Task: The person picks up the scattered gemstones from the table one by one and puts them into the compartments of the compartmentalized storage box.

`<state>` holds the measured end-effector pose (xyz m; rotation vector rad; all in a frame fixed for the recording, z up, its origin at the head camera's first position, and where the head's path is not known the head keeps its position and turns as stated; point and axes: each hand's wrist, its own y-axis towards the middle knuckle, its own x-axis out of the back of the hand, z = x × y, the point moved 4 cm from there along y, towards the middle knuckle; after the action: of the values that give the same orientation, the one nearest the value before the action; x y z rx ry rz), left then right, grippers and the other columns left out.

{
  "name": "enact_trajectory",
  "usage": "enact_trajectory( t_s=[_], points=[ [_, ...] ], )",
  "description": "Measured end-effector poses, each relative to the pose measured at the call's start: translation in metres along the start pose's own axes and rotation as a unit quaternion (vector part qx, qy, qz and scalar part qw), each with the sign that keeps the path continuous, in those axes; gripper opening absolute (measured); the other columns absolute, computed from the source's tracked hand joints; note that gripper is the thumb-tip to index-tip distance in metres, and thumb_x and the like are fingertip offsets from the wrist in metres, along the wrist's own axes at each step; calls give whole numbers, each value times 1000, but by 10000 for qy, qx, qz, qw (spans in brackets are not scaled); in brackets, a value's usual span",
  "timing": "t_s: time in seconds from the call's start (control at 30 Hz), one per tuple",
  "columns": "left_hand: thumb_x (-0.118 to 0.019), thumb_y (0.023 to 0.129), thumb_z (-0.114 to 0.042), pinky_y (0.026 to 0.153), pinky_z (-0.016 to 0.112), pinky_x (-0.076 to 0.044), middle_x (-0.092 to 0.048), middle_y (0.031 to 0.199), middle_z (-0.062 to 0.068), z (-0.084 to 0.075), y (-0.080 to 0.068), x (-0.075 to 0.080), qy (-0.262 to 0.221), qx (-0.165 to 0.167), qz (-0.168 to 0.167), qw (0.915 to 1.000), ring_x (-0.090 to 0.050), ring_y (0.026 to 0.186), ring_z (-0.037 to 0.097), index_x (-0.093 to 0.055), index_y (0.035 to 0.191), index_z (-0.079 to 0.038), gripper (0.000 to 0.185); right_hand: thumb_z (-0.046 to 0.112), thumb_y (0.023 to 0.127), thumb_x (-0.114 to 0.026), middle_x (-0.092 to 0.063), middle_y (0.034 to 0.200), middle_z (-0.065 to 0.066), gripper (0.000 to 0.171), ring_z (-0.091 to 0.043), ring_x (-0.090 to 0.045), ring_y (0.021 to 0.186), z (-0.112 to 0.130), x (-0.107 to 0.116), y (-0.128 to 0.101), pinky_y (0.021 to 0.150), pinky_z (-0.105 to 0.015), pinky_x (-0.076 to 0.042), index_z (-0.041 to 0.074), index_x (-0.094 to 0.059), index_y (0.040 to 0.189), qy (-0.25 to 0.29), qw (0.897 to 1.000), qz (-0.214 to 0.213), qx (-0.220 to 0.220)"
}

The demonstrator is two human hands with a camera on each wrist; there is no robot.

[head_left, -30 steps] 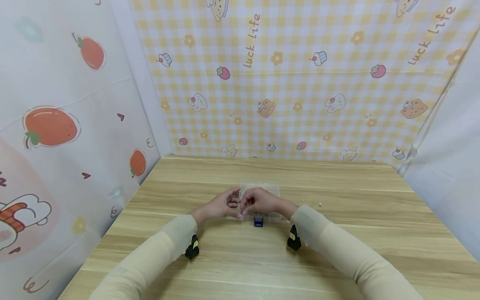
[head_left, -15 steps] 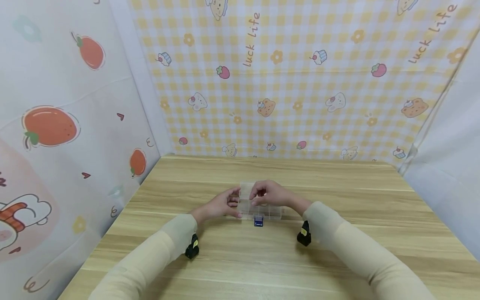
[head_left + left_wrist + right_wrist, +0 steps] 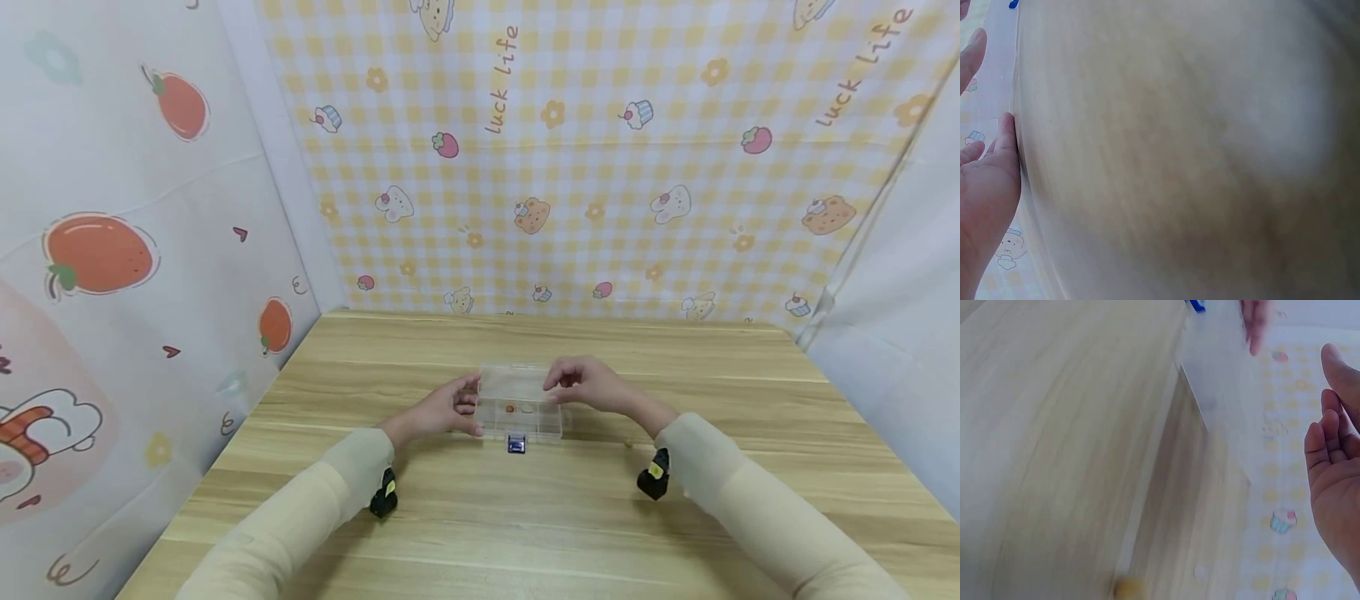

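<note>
A clear plastic box (image 3: 550, 425) divided into compartments stands on the table, its lid (image 3: 510, 382) raised at the back and a blue latch (image 3: 517, 443) at the front. Inside lie a small orange-red piece (image 3: 510, 409) and a pale piece (image 3: 527, 409), too small to identify. My left hand (image 3: 442, 410) rests at the box's left side, fingers spread, thumb by the front corner. Just off the box's right end hovers my right hand (image 3: 588, 385); its fingers are loosely bent and nothing shows between them in the right wrist view.
A small yellowish piece (image 3: 1130, 587) lies on the wooden table (image 3: 450, 517) below my right wrist. Beyond it is a small whitish piece (image 3: 1200, 572). A checked cloth (image 3: 570, 167) hangs behind the table, and a printed cloth (image 3: 187, 250) hangs on the left.
My right hand has moved right, from over the box's left part to past its right end, uncovering the orange-red and pale pieces inside. My left hand has stayed in place.
</note>
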<state>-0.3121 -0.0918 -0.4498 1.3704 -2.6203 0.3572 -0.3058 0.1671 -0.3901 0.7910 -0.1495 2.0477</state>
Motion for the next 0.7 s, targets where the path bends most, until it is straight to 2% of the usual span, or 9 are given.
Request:
enact_trajectory(
  t_s=[0.27,0.37,0.5,0.57,0.7],
  points=[
    [-81,75,3,105,37,-42,-36,149,18,1,1,0,32,-34,-6,10000,-44,128,35,-20,154,-5,100,1,86,-72,-63,100,-8,13,-17,-50,73,-10,27,-21,60,-25,-45,-4,-70,98,-36,9993,-309,-224],
    [-81,75,2,105,38,-42,-35,149,19,2,0,1,44,-54,12,10000,-44,128,36,-20,154,-5,101,0,86,-72,-64,100,-10,12,-17,-49,71,-4,34,-30,58,-24,-44,-2,-71,97,-53,9982,-462,-381],
    [-82,75,2,105,38,-41,-34,150,18,2,0,1,16,-48,30,10000,-43,129,36,-20,154,-5,100,1,87,-71,-64,102,-11,11,-16,-49,70,-12,42,-41,58,-24,-44,1,-72,98,-41,9966,-594,-566],
    [-81,75,2,106,39,-41,-33,150,18,2,0,1,7,-40,26,10000,-43,129,36,-20,154,-5,100,2,86,-72,-64,103,-11,13,-15,-50,70,-28,47,-45,58,-24,-45,-1,-71,99,33,9960,-655,-612],
    [-82,75,1,106,39,-41,-34,150,18,2,1,1,19,-21,10,10000,-43,129,35,-20,154,-5,100,2,86,-72,-63,103,-15,20,-14,-51,71,-41,54,-57,58,-23,-46,-9,-67,102,126,9949,-772,-632]
  ],
)
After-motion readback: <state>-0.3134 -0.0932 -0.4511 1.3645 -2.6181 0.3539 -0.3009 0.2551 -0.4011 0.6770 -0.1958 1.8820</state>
